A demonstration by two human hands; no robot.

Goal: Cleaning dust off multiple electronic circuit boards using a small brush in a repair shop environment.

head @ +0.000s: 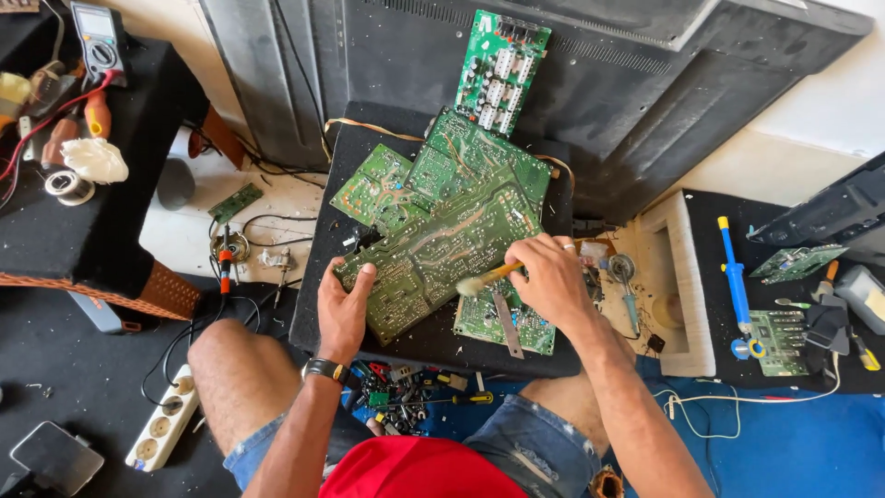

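A large green circuit board (433,254) lies solder side up on a black stand (433,341) between my knees. My left hand (345,309) presses on the board's near left corner and holds it. My right hand (546,277) grips a small wooden-handled brush (487,278), whose pale bristles touch the board's near right edge. Other green circuit boards (479,161) lie stacked behind it, and another (502,323) sits under my right hand with a flat metal tool on it.
A green board (501,65) leans on a black TV back panel (645,92). At left sit a multimeter (100,41), solder spool (67,186), soldering iron (224,263) and power strip (164,429). Blue desoldering pump (735,277) and small boards lie at right. Screwdrivers lie on the floor by my knees.
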